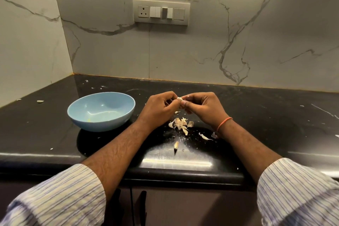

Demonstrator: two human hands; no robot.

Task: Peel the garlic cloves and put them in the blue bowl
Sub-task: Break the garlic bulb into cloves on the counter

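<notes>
Black stone counter (256,115), seen from the head camera, carries everything. Above its middle, the left hand (161,108) and the right hand (201,108) meet fingertip to fingertip, both with fingers curled in and pinching one pale garlic clove (179,98) between them; only a sliver of the clove shows, so whether its skin is on or off is hard to tell. The right wrist wears an orange thread band (224,124). Directly below the hands, towards the front edge, lies a heap of papery garlic skins (180,124), with a loose sliver (176,145) nearer the edge. The blue bowl (80,115) sits just left of the left hand, towards the counter's left side, apparently without cloves.
</notes>
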